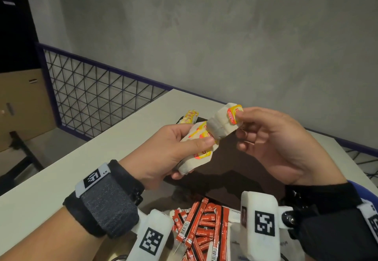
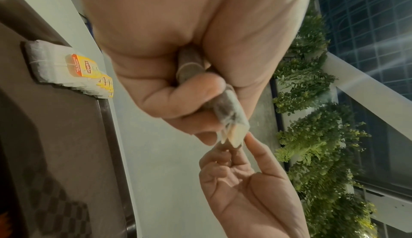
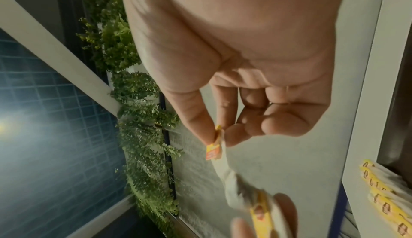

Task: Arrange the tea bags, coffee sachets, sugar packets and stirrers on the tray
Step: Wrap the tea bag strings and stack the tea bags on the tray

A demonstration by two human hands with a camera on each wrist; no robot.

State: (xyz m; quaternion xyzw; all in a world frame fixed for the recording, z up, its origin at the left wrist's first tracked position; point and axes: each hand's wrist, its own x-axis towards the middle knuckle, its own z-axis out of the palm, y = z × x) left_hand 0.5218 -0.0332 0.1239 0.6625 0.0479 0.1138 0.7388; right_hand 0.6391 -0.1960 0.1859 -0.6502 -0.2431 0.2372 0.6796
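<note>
Red coffee sachets [image 1: 201, 228] lie in a loose pile at the bottom centre of the head view, between the two white wrist cameras, which cover part of the pile. Above them the dark brown tray [image 1: 231, 158] sits on the pale bench [image 1: 114, 148], and both hands are held over it, so much of the tray is hidden. A blue wire-mesh rail [image 1: 98, 95] runs along the far edge of the bench, under a grey concrete wall, and a cardboard box [image 1: 22, 105] stands at the left edge of the frame.

The left hand [image 1: 163, 154] grasps a small stack of tea bags [image 1: 199, 148], with the thumb pressed on top and the fingers curled below. The long axis of the stack goes from the lower left to the upper right of the frame. The right hand [image 1: 274, 144] pinches one tea bag [image 1: 223, 122] by its yellow and red tag [image 1: 235, 114], between thumb and index finger; the other fingers are loosely curled. This bag slopes down to the left, and its lower end touches the stack.

More tea bags [image 1: 190, 116] already lie on the far corner of the tray, in an overlapping row with their yellow tags at the tray's edge; in the left wrist view this row [image 2: 69, 69] is at the left.
</note>
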